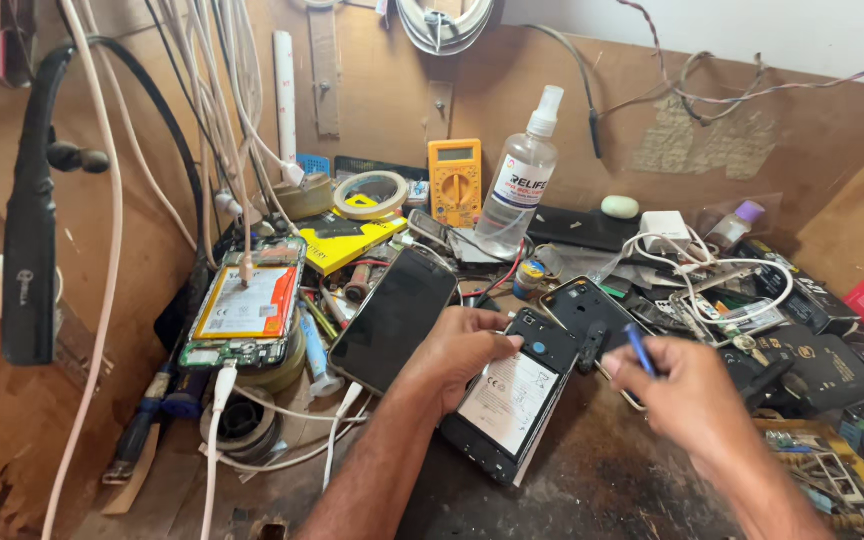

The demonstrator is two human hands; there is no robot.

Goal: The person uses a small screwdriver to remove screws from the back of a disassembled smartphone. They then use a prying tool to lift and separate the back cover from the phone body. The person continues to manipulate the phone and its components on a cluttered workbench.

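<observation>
An opened black phone [508,400] lies back-up on the dark bench, its white battery and dark upper cover exposed. My left hand [455,352] rests on its left side, the thumb pressing near the top cover. My right hand [680,390] hovers just right of it, pinching a small blue tool [640,352] between the fingers. Behind my hands lies a black back cover [584,305].
A dark-screened phone [393,318] on a white cable lies left of my hands. Farther left sits another opened phone [244,312] with an orange battery. A spray bottle [518,180], yellow multimeter [455,178], tape rolls, cables and boxes crowd the back and right.
</observation>
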